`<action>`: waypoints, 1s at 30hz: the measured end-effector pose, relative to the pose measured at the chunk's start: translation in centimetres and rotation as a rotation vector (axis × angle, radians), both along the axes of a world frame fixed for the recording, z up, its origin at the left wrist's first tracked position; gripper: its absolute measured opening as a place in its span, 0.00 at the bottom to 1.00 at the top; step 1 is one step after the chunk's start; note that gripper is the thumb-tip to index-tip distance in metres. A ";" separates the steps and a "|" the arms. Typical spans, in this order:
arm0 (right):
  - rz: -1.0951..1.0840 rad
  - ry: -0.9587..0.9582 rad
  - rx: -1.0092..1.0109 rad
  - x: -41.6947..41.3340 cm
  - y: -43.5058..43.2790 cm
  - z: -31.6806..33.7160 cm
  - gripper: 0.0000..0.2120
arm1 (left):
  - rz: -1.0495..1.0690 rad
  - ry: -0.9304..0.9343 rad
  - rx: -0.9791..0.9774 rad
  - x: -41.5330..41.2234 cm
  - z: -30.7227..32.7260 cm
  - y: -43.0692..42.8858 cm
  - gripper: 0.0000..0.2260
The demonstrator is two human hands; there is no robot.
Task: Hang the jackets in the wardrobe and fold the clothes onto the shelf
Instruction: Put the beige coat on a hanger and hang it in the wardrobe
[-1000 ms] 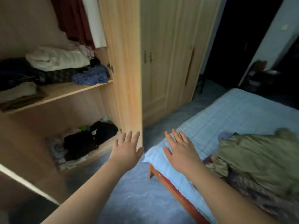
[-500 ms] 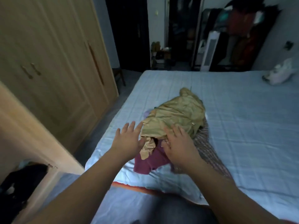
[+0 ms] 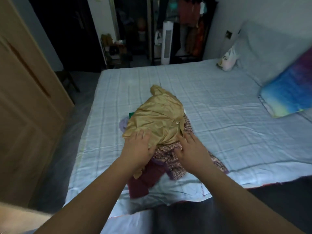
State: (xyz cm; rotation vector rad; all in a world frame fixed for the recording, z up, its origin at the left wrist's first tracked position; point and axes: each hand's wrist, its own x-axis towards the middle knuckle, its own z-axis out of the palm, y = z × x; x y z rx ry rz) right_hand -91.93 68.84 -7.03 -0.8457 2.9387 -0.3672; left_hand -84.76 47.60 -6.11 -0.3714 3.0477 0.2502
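Head view: pile of clothes, centre of frame, on the pale blue bed; tan jacket on top, patterned purple garment and maroon garment beneath. Left hand flat on the jacket's near edge, fingers spread. Right hand fingers spread, touching the patterned garment. Wardrobe door at left edge

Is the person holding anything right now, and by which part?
Nothing is clearly gripped. The left hand rests on the tan garment's near edge; the right hand touches the patterned garment.
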 end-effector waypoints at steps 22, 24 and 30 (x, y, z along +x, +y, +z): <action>-0.219 -0.407 -0.137 -26.0 2.1 -13.7 0.23 | -0.173 -0.279 0.107 -30.3 -12.6 2.5 0.29; -0.244 -0.520 -0.152 -28.6 1.5 -15.9 0.20 | -0.176 -0.340 0.103 -33.0 -14.7 2.9 0.28; -0.468 -0.896 -0.298 -34.3 -1.5 -22.5 0.15 | -0.167 -0.487 0.150 -37.1 -21.6 3.1 0.30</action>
